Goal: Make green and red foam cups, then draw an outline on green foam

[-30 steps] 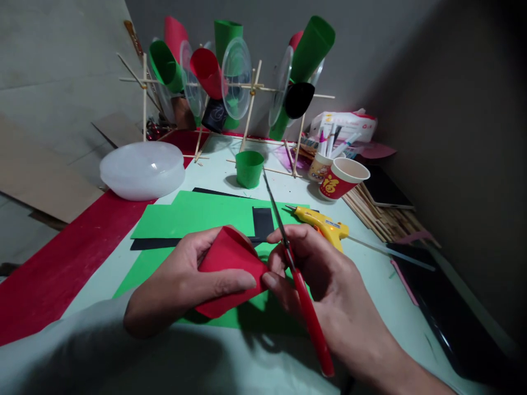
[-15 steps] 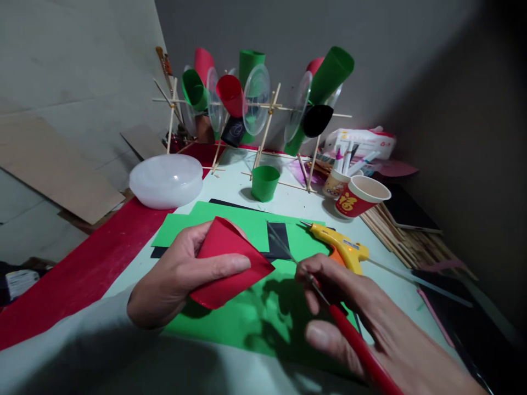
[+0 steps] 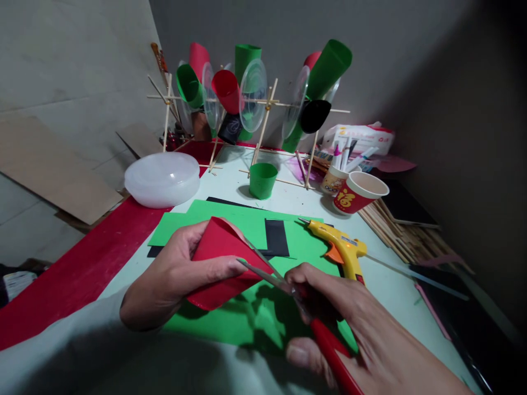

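My left hand (image 3: 173, 274) grips a rolled red paper cone or tube (image 3: 222, 263), its thumb pressed along the near side. In my right hand (image 3: 346, 323) is a pair of scissors (image 3: 325, 343) with red handles. The parted blades straddle the right edge of the red paper, one in front and one behind. Beneath both hands lie green sheets (image 3: 214, 329), with a small black paper rectangle (image 3: 276, 237) on top. Just beyond my right hand rests a yellow glue gun (image 3: 341, 244) with an orange trigger.
A small green cup (image 3: 263, 181) stands behind the sheets, before a stick frame (image 3: 265, 129) carrying clear discs and coloured paper tubes. A white plastic bowl (image 3: 162, 181) sits at left. On the right are a red paper cup (image 3: 358, 195), a cup of pens (image 3: 335, 178) and wooden sticks (image 3: 401, 233).
The scissors have moved left to the red paper, and their blades now lie apart on either side of its edge. My left hand holds the paper much as before.
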Demonstrator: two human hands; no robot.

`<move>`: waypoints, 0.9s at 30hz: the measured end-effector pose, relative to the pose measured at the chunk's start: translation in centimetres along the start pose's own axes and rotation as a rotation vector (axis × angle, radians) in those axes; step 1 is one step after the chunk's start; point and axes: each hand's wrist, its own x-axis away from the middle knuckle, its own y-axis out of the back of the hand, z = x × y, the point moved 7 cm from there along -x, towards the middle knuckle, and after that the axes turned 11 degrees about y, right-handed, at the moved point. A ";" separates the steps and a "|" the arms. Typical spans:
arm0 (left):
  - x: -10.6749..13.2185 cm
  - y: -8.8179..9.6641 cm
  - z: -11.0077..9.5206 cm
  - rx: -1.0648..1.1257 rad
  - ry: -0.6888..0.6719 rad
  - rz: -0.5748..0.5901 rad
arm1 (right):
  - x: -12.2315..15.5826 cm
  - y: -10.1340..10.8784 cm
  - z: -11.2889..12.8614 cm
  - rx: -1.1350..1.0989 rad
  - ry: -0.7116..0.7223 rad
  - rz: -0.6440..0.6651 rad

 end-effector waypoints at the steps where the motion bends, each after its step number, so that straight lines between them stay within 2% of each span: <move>1: 0.0 0.0 0.0 -0.002 -0.002 -0.001 | 0.1 0.0 0.0 -0.003 0.000 0.001; 14: 0.3 -0.8 -0.3 0.000 0.025 0.054 | -0.5 -0.3 0.5 0.003 0.064 -0.007; 18: 0.3 -0.6 0.1 -0.021 0.066 0.023 | -0.4 -0.4 0.4 0.004 0.070 -0.036; 27: 0.4 -0.7 -0.1 -0.036 0.061 0.012 | -0.2 0.1 0.7 0.091 0.121 -0.077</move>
